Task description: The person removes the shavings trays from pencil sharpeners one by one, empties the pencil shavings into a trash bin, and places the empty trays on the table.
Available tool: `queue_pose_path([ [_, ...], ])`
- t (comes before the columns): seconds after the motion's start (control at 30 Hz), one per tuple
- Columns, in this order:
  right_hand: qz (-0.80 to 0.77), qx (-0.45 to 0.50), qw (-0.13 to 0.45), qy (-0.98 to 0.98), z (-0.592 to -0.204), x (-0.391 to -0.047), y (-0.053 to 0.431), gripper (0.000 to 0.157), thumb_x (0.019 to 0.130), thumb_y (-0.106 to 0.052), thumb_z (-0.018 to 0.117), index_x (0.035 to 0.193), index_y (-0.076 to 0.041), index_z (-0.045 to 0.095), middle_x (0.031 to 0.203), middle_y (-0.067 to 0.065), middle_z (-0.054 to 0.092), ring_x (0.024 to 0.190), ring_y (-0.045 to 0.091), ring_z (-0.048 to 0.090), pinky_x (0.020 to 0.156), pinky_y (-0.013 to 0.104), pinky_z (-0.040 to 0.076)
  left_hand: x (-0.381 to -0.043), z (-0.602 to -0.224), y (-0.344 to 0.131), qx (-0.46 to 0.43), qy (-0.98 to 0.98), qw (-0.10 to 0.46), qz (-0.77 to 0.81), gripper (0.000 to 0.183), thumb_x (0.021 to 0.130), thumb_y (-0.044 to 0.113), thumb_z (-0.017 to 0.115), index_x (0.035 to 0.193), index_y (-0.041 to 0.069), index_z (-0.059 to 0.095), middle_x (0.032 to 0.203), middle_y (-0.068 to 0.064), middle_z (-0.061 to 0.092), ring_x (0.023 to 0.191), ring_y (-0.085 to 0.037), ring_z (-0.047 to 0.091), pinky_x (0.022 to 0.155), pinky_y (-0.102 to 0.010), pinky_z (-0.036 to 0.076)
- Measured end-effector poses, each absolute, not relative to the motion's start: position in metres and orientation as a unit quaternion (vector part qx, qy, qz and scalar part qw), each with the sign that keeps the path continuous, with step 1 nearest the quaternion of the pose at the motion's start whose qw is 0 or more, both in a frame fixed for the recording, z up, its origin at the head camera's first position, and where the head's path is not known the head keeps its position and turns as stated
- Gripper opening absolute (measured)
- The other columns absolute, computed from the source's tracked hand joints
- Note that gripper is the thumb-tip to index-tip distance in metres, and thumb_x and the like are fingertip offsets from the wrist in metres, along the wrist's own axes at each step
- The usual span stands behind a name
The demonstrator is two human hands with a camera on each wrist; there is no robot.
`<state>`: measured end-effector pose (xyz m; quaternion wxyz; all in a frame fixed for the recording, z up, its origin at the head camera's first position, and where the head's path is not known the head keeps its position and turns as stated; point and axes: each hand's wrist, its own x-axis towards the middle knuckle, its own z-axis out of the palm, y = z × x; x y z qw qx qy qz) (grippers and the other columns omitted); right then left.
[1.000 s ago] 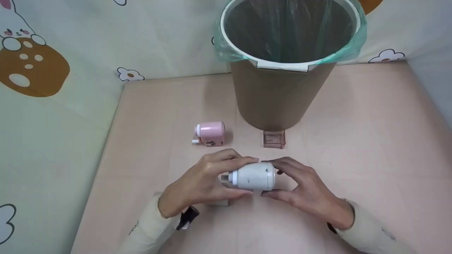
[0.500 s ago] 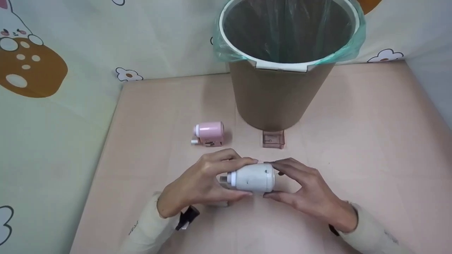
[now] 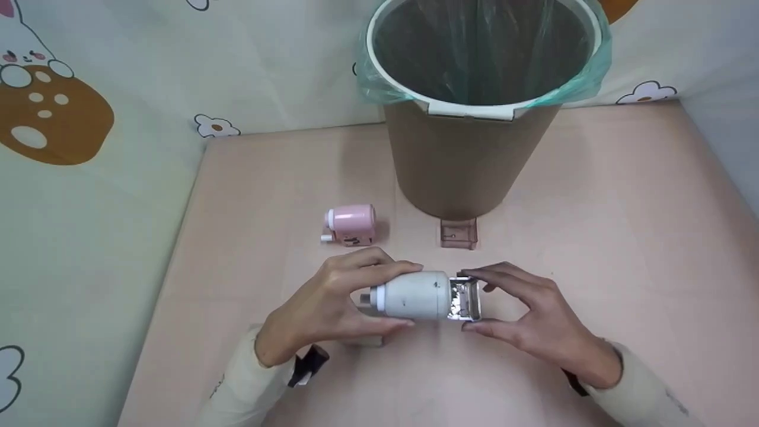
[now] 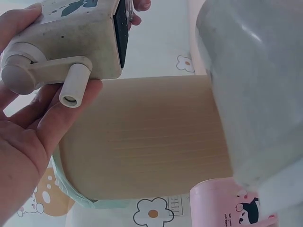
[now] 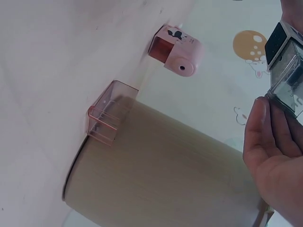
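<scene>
My left hand [image 3: 338, 296] grips a white hand-crank pencil sharpener [image 3: 412, 295] lying along its fingers and thumb. The left wrist view shows its crank [image 4: 57, 68] and dark front edge. At the sharpener's right end a clear drawer [image 3: 464, 298] is partly drawn out, shiny with light and dark patches. My right hand [image 3: 533, 308] pinches that drawer between its fingers and thumb; in the right wrist view the fingertips are at the clear drawer wall [image 5: 286, 78]. Beyond the hands stands a pink pencil sharpener [image 3: 354, 222], its drawer slot open in the right wrist view.
A brown waste bin [image 3: 456, 160] with a white rim and a green bag [image 3: 599, 65] stands behind the hands. A clear pink drawer [image 3: 459, 235] lies on the table against the bin's foot. A patterned cloth wall [image 3: 284, 65] borders the table's back and left.
The right hand has moved right, drawing the clear drawer out of the white sharpener. The left hand with the sharpener has shifted slightly left.
</scene>
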<state>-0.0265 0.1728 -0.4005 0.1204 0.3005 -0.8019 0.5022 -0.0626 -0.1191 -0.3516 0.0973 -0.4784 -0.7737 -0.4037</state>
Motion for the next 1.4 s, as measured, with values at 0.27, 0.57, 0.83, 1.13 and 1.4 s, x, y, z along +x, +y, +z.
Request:
queue_pose_path([
  [0.27, 0.493, 0.298, 0.124, -0.808, -0.402, -0.027, 0.176, 0.066, 0.06, -0.007, 0.094, 0.121, -0.006, 0.07, 0.109, 0.005, 0.074, 0.093, 0.009, 0.065, 0.083, 0.012, 0.048, -0.062, -0.353, -0.122, -0.463, -0.785, 0.103, -0.398, 0.056, 0.073, 0.027, 0.091, 0.122, 0.01, 0.07, 0.104, -0.004, 0.073, 0.089, -0.013, 0.068, 0.079, -0.019, 0.056],
  [0.57, 0.488, 0.294, 0.13, -0.812, -0.403, -0.028, 0.179, 0.068, 0.059, -0.005, 0.094, 0.122, -0.006, 0.07, 0.109, 0.005, 0.074, 0.09, 0.007, 0.062, 0.082, 0.012, 0.048, -0.062, -0.355, -0.125, -0.448, -0.794, 0.102, -0.398, 0.056, 0.073, 0.026, 0.091, 0.122, 0.01, 0.07, 0.107, -0.004, 0.072, 0.094, -0.014, 0.068, 0.084, -0.021, 0.057],
  [0.83, 0.478, 0.29, 0.129, -0.819, -0.402, -0.029, 0.182, 0.068, 0.058, -0.004, 0.094, 0.122, -0.007, 0.07, 0.111, 0.005, 0.074, 0.088, 0.009, 0.062, 0.083, 0.011, 0.047, -0.064, -0.357, -0.128, -0.453, -0.791, 0.104, -0.398, 0.057, 0.073, 0.023, 0.091, 0.123, 0.009, 0.069, 0.11, -0.005, 0.073, 0.094, -0.015, 0.067, 0.082, -0.023, 0.057],
  [1.13, 0.466, 0.285, 0.134, -0.826, -0.401, -0.031, 0.186, 0.069, 0.058, -0.004, 0.094, 0.122, -0.007, 0.07, 0.11, 0.004, 0.074, 0.086, 0.007, 0.061, 0.083, 0.01, 0.046, -0.065, -0.363, -0.136, -0.444, -0.796, 0.083, -0.404, 0.057, 0.073, 0.021, 0.091, 0.124, 0.008, 0.069, 0.113, -0.006, 0.072, 0.096, -0.017, 0.067, 0.083, -0.027, 0.058],
  [1.4, 0.424, 0.297, 0.158, -0.841, -0.399, -0.038, 0.191, 0.07, 0.057, -0.001, 0.094, 0.123, -0.006, 0.069, 0.11, 0.005, 0.074, 0.089, 0.008, 0.063, 0.087, 0.008, 0.045, -0.068, -0.369, -0.145, -0.414, -0.814, 0.062, -0.401, 0.057, 0.074, 0.022, 0.09, 0.125, 0.009, 0.068, 0.117, -0.005, 0.073, 0.102, -0.017, 0.068, 0.085, -0.033, 0.059],
])
